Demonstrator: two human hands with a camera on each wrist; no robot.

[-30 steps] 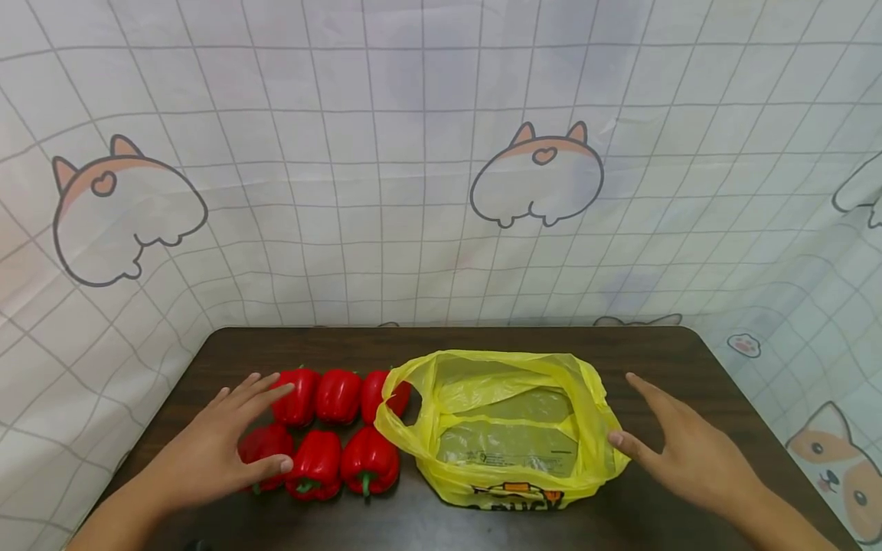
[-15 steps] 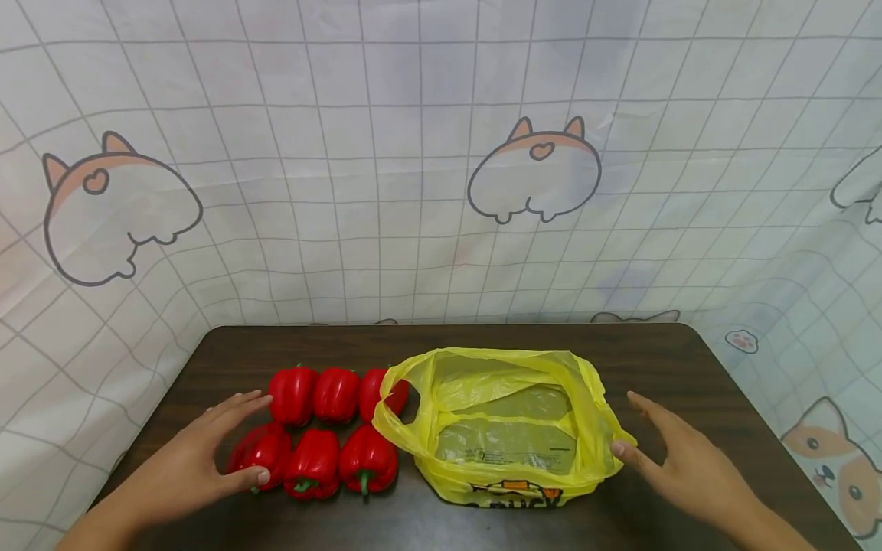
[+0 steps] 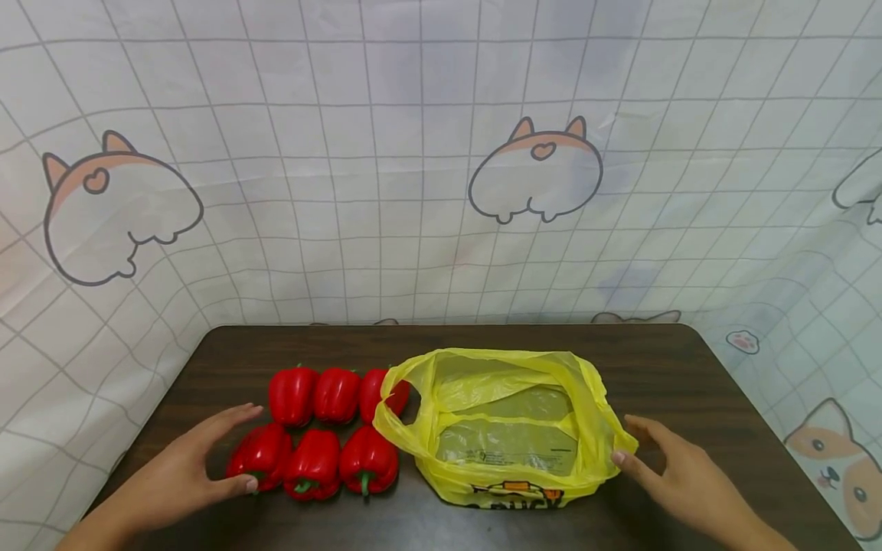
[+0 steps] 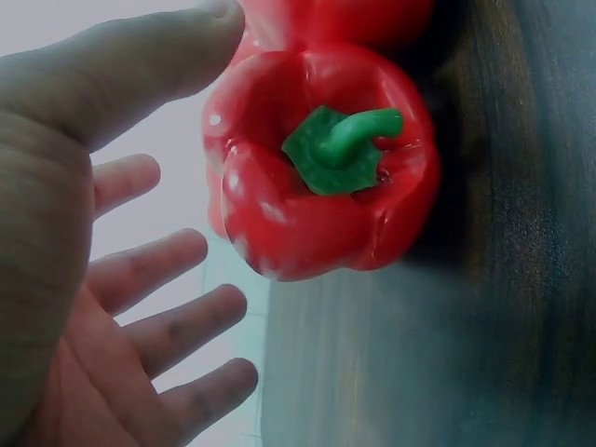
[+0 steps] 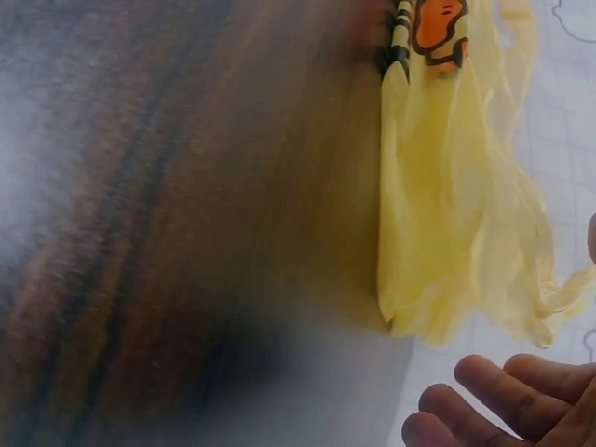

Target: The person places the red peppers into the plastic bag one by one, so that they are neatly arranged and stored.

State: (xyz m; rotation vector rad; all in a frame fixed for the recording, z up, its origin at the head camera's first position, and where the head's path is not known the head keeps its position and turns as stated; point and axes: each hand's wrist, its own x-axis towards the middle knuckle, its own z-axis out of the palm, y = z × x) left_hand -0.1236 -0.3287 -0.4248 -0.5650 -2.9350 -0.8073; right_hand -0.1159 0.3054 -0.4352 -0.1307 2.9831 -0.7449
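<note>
Six is more than I count here, so several red bell peppers with green stems lie in two rows; the front-left bell pepper [image 3: 260,457] is nearest my left hand [image 3: 175,478]. That hand stays spread beside the pepper, holding nothing, its thumb tip near the stem [image 4: 345,144] in the left wrist view. A yellow plastic bag [image 3: 506,490] stands with its mouth open upward, a handle loop leaning over the back-right pepper [image 3: 372,390]. My right hand [image 3: 689,474] is at the bag's right side, thumb and fingers apart around the right handle's edge; whether they touch it is unclear.
The dark wooden table [image 3: 482,532] carries the peppers and bag. Behind and beside it hangs a white grid-patterned cloth [image 3: 427,252] with cartoon corgi prints.
My left hand has drawn back left and down, clear of the peppers it overlapped. My right hand has lowered slightly beside the bag, whose right edge now sticks out towards it.
</note>
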